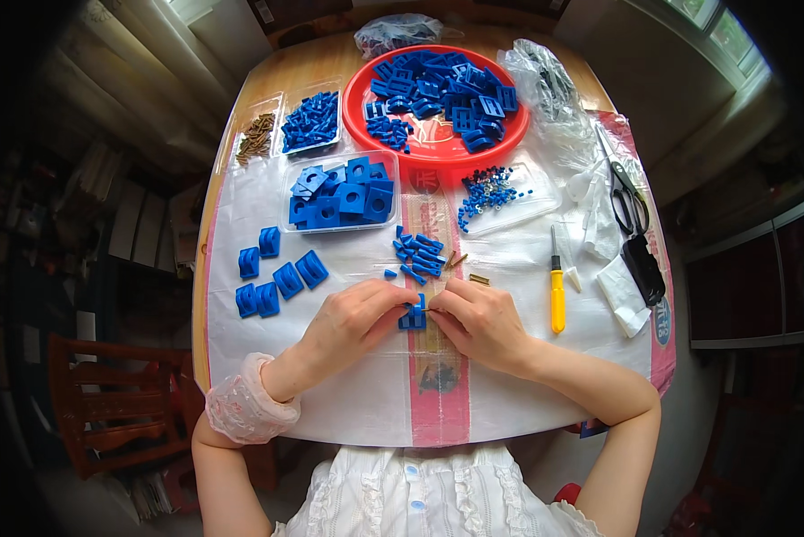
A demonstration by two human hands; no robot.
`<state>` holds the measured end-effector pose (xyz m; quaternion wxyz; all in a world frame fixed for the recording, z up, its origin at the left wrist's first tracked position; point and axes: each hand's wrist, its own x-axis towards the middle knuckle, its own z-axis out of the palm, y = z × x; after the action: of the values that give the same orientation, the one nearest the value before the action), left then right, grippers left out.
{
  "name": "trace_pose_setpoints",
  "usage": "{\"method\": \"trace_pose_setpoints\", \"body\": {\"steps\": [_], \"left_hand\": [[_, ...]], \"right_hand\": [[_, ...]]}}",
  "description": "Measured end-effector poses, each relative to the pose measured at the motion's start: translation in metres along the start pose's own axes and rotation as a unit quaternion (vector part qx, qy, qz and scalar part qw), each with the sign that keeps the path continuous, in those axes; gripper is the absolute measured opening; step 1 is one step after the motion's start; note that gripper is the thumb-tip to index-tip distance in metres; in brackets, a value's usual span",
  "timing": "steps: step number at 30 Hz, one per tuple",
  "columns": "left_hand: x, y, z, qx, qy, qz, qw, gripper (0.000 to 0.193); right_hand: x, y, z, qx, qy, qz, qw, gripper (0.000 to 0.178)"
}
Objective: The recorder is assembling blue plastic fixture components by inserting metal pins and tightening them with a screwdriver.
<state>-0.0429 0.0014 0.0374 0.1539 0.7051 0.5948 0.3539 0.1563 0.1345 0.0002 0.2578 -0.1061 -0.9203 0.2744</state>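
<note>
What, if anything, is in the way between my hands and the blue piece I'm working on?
Nothing visible: your left hand and right hand are right at the blue piece, one on each side. The loose blue parts lie just beyond it, and the yellow screwdriver lies off to the right.

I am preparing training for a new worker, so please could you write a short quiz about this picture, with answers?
1. What colour are the parts in the red basin?
2. True or false: a blue piece shows where the left hand and the right hand come close together.
3. Where is the yellow-handled tool? A) inside the red basin; B) left of the left hand; C) right of the right hand.

Key: 1. Blue. 2. True. 3. C.
</note>
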Motion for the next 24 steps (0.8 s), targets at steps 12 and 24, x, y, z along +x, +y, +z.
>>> {"method": "trace_pose_setpoints", "body": {"steps": [12, 24], "left_hand": [[-0.0027, -0.0009, 0.0071, 0.015, 0.023, 0.019, 0.999, 0.026], [-0.0064, -0.0031, 0.0071, -0.021, 0.019, 0.023, 0.999, 0.03]], "right_hand": [[0.0005, 0.0003, 0.0, -0.003, 0.004, -0.007, 1.0, 0.012], [0.003, 0.0047, 0.0029, 0.094, -0.004, 0.034, 0.995, 0.009]]}}
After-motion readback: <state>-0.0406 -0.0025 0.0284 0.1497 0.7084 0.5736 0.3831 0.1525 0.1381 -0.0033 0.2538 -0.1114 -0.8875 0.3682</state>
